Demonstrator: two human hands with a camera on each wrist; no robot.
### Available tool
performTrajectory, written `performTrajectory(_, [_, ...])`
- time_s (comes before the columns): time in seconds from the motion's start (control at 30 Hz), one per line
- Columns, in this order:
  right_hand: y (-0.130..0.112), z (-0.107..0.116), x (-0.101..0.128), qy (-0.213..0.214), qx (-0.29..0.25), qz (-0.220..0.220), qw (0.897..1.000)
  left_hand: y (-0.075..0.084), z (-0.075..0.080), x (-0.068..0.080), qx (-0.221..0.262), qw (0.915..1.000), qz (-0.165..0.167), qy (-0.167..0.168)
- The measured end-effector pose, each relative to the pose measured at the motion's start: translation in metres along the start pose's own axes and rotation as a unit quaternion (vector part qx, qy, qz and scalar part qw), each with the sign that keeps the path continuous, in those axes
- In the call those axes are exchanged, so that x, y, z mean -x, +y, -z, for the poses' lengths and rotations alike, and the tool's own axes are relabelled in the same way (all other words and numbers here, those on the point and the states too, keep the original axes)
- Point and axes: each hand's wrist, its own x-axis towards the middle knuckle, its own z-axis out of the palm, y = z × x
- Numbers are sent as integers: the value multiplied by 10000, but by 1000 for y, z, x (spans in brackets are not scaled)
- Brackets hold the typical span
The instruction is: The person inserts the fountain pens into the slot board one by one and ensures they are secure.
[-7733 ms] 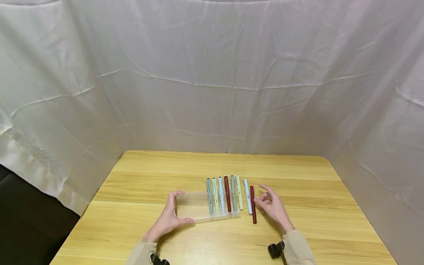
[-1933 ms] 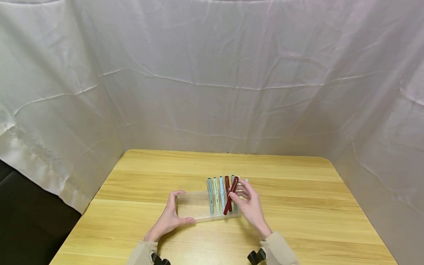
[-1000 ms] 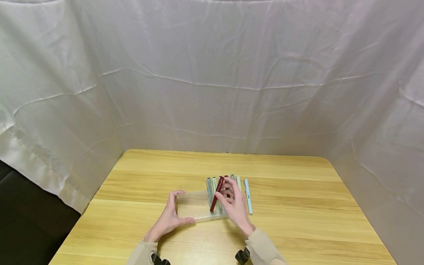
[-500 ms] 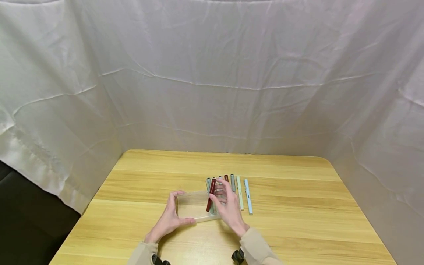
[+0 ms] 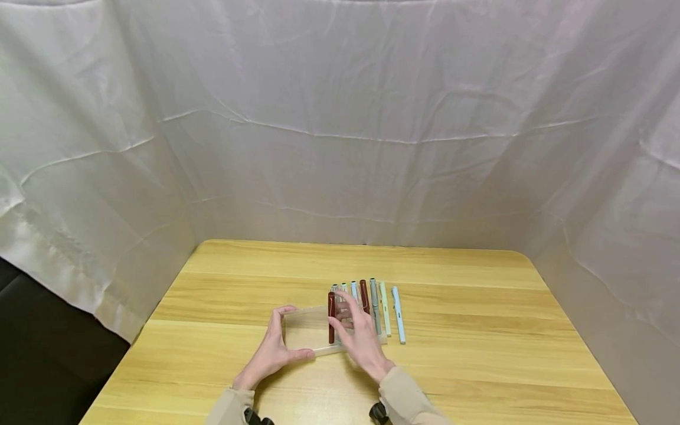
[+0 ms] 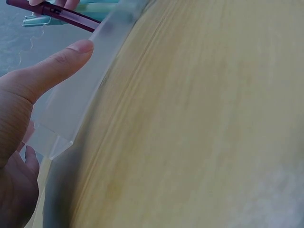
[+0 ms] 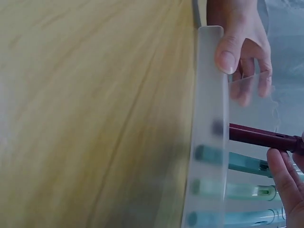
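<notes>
Head view shows the right hand (image 5: 357, 336) pinching a dark red pen (image 5: 332, 317) between thumb and fingers, the pen lying lengthwise in the clear tray (image 5: 303, 330), to the left of the pens already racked there. Right wrist view confirms it: the red pen (image 7: 259, 136) sits in the tray (image 7: 209, 142) with its end against the frosted near wall, fingertips (image 7: 282, 173) gripping it further up the barrel. Just beside it lie a grey-green pen (image 7: 237, 161), a pale green pen (image 7: 242, 191) and a light blue one (image 7: 237, 218), all parallel.

Left hand (image 5: 268, 354) grips the tray's left end, thumb on the near wall and fingers curled round the far edge; left wrist view shows the thumb (image 6: 52, 66) pressed along the wall (image 6: 80, 99).

Further right in the head view, partly hidden by the right hand, a second red pen (image 5: 364, 295) and a grey pen (image 5: 374, 304) lie in the tray. Two more pens, pale green (image 5: 385, 316) and light blue (image 5: 398, 321), rest on the wooden table (image 5: 478, 330) just right of the tray. White cloth (image 5: 340, 118) hangs behind and to both sides.
</notes>
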Motion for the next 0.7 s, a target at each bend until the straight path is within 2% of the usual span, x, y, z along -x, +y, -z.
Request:
performTrajectory(0.27, [6, -1, -1, -69, 520, 615, 9967, 0, 0, 0, -10, 10000, -5, -9])
performTrajectory(0.7, [2, -1, -6, -154, 1268, 841, 9882, 0, 0, 0, -3, 10000, -7, -10])
